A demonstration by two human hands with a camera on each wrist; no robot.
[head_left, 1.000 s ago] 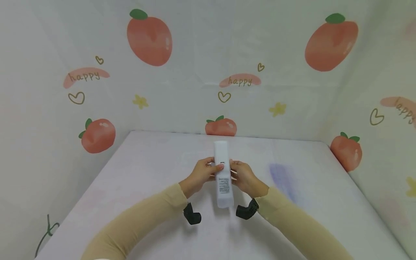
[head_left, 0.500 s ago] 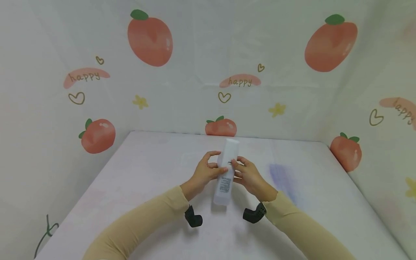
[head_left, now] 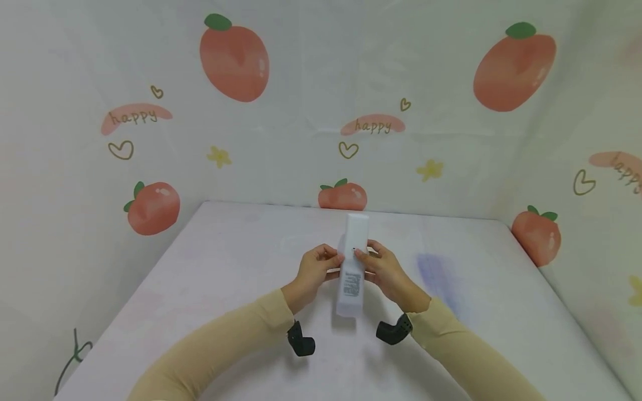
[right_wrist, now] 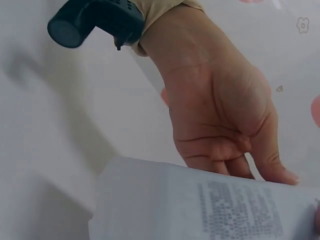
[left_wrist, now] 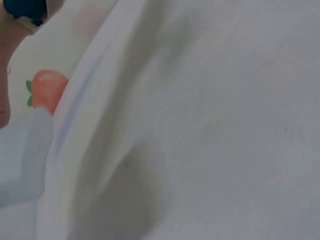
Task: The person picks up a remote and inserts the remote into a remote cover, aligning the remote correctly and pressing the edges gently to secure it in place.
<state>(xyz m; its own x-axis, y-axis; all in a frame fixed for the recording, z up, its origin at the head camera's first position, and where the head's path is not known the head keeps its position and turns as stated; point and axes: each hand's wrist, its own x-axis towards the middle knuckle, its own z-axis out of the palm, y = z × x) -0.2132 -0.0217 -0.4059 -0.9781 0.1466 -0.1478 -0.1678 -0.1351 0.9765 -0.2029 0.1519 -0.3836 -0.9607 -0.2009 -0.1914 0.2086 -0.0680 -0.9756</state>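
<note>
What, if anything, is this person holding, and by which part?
A long white box, held around mid-length by its long sides: left hand at the left edge, right hand at the right, its thumb on the printed face.

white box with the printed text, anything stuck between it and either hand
Nothing visible: in the head view, the left hand and right hand touch the white box directly, at opposite sides.

Container [head_left: 353, 267] between hands [head_left: 312, 272]; table [head_left: 251, 245] below
</note>
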